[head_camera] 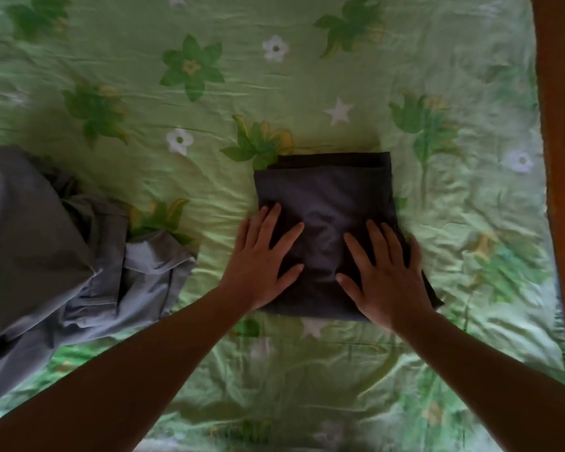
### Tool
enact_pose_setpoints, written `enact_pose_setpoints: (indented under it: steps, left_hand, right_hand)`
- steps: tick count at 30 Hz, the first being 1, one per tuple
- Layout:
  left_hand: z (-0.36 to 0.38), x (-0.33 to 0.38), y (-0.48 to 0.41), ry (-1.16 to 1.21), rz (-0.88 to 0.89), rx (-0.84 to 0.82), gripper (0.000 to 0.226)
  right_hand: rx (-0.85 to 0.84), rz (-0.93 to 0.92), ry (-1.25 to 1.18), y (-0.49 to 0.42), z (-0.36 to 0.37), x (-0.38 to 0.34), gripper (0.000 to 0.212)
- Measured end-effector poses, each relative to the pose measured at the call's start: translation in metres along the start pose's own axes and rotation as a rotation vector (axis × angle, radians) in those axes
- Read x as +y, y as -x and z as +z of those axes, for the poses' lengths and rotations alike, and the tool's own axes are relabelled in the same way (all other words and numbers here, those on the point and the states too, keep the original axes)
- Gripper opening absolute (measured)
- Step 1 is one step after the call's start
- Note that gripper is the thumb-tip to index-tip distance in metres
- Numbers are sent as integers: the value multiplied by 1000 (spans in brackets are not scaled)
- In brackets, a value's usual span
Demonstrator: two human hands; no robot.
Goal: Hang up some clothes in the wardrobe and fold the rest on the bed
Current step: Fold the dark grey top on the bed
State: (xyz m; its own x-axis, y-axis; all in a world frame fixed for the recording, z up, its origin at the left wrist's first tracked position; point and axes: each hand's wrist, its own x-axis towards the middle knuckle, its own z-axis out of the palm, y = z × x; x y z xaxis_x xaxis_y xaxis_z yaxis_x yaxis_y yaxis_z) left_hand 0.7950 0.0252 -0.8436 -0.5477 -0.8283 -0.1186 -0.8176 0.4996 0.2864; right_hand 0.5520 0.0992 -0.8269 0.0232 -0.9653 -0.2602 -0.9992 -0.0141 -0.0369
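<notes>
A dark grey garment (327, 190), folded into a compact rectangle, lies on the green flowered bed sheet (209, 93) right of centre. Both my hands lie flat on its near half with fingers spread and straight. My left hand (261, 259) presses the garment's left side, partly over its left edge. My right hand (385, 272) presses its right side. A crumpled light grey garment (56, 256) lies unfolded at the left edge of the bed, apart from my hands.
A brown wooden bed frame (561, 158) runs along the right edge of the view. The wrinkled sheet stretches bare beyond and between the two garments.
</notes>
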Motion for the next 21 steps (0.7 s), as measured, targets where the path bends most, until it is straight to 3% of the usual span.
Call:
enact_pose_setpoints:
  steps: [3,5,8,10,14,17,21]
  left_hand:
    - [-22,-11,-29,211,-121,190,68]
    - [-38,-19,-64,465,-333,220,81]
    - [-55,-31,-111,797,-655,145,95]
    - [-68,-37,-124,960,-716,6,96]
    - [-94,-35,-118,1134,-697,-282,83]
    - [-120,-25,-109,1063,-571,-319,61]
    - [-176,-10,-103,903,-397,-350,30]
  right_hand:
    - [144,66,-99,-37,-34,3,59]
    - [196,242,-299,-73,-53,7,64]
    - [56,469,-831,-120,-72,21,84]
    - [-9,539,-963,-132,-80,29,87]
    - [-77,571,-1117,-113,-86,38,41]
    - [-105,439,-1118,-93,-108,41,21]
    - [-32,211,-1090,-80,-164,46,38]
